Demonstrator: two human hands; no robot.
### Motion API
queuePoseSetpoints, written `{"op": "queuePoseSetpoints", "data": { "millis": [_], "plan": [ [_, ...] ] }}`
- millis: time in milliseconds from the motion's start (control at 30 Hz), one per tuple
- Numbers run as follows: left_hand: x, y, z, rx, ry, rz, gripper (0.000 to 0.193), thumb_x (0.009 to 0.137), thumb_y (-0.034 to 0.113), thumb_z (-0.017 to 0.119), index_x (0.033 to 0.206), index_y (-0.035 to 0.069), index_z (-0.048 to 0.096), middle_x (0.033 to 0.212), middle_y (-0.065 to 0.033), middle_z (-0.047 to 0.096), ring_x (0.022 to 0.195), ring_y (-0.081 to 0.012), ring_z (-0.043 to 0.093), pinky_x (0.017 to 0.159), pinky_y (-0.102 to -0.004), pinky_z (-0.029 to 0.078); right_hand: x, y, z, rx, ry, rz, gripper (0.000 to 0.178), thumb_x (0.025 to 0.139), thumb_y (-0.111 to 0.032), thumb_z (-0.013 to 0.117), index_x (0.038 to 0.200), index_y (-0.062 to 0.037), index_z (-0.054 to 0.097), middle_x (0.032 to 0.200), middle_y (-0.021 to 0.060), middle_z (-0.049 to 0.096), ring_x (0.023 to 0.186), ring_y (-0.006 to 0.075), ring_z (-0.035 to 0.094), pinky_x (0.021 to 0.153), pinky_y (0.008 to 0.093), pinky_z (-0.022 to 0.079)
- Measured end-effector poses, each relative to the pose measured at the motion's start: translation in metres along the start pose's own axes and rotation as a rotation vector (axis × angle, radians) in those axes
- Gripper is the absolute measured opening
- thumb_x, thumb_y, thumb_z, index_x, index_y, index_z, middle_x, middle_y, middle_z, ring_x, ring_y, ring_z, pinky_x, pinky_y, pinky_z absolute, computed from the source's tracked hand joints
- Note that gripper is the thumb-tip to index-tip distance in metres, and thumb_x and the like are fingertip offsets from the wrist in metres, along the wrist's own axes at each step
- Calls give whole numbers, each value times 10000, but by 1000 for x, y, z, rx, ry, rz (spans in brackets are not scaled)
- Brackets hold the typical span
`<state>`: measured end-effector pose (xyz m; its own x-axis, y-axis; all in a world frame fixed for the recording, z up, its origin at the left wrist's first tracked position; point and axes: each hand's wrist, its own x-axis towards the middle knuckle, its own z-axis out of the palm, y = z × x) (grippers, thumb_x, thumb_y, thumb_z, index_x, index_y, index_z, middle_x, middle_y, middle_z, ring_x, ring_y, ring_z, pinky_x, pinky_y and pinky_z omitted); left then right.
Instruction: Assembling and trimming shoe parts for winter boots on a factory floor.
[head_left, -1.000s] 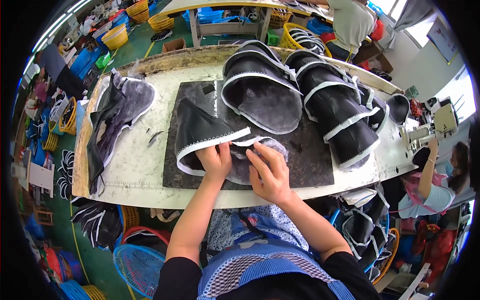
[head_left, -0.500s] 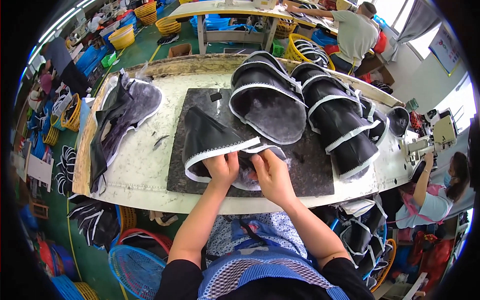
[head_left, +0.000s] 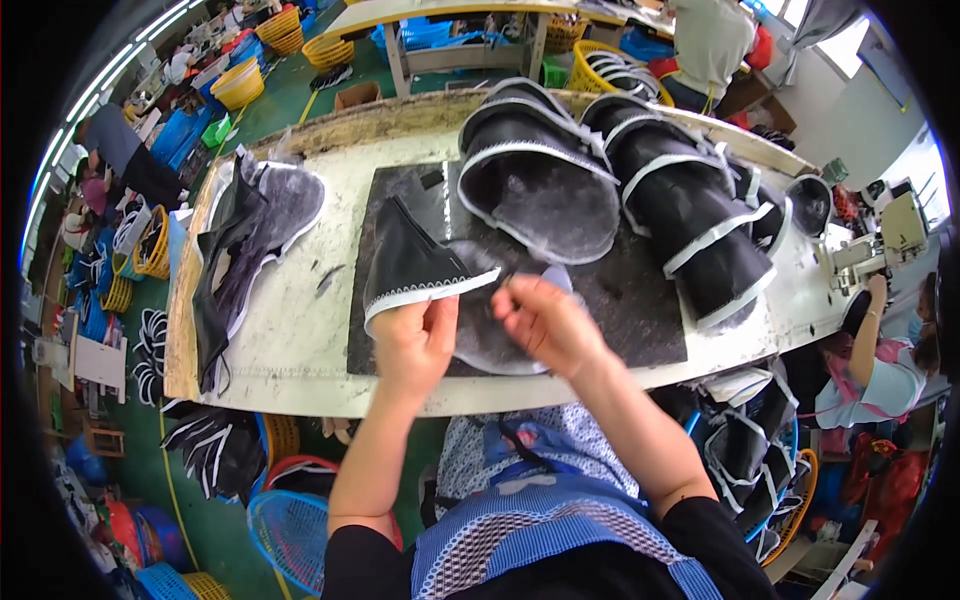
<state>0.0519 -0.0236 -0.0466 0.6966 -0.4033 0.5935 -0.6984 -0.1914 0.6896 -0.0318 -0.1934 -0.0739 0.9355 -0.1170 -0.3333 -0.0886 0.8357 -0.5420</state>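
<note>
A black boot upper with white zigzag-stitched edging and fuzzy grey lining stands tilted over a dark board. My left hand grips its near white edge, fingers partly hidden under the piece, thumb outside. My right hand is off to the right of the edging's tip, slightly blurred, with thumb and fingers pinched together. Whatever they hold, if anything, is too small to make out. Grey lining lies below, between both hands. A small black scrap rests near the board's far edge.
Nested black uppers stand behind my right hand, with another row to their right. Flat black pieces lie at the table's left. Baskets sit below the near edge. A co-worker sits at a sewing machine on the right.
My right hand has come away from the upper's edge and closed into a pinch. The left hand still grips the upper, now showing its side more. The whole view has shifted slightly.
</note>
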Motion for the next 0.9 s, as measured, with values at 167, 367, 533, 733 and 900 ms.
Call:
{"op": "queuePoseSetpoints", "data": {
  "millis": [167, 367, 533, 733, 900],
  "plan": [
    [-13, 21, -57, 119, -396, -199, 142, 879, 111, 632, 802, -8, 624, 555, -86, 572, 432, -163, 535, 433, -293, 408, -1, 2, 28, 88, -31, 26, 139, 929, -113, 577, 976, 14, 608, 892, 102, 682, 760, 126, 669, 651, 209, 557],
    [-25, 23, -57, -343, -420, -552, 207, 948, 155, 575, 826, -13, 582, 662, -44, 598, 570, -75, 552, 516, -222, 446, -21, 35, 60, -97, 16, 22, 154, 905, -190, 638, 961, -47, 654, 896, 50, 677, 804, 107, 623, 767, 247, 506],
    [-32, 25, -49, -374, -425, -573, 214, 948, 171, 580, 851, -20, 597, 694, -37, 604, 578, -79, 556, 538, -217, 457, -18, 37, 60, -95, 37, -12, 145, 897, -205, 653, 904, -63, 680, 856, 14, 663, 748, 77, 569, 736, 241, 471],
    [-34, 26, -50, -367, -443, -576, 208, 951, 173, 575, 855, -9, 601, 705, -46, 613, 583, -89, 572, 546, -218, 467, -10, 40, 57, -53, 7, -20, 125, 898, -168, 649, 963, -63, 670, 914, 14, 660, 738, 68, 540, 731, 232, 459],
    [-39, 20, -47, -383, -398, -515, 208, 967, 190, 547, 923, -5, 605, 706, -62, 620, 564, -102, 570, 520, -219, 454, -13, 46, 59, -47, -28, -46, 116, 891, -144, 656, 948, -44, 672, 855, 8, 648, 718, 68, 537, 689, 218, 456]
  ]
}}
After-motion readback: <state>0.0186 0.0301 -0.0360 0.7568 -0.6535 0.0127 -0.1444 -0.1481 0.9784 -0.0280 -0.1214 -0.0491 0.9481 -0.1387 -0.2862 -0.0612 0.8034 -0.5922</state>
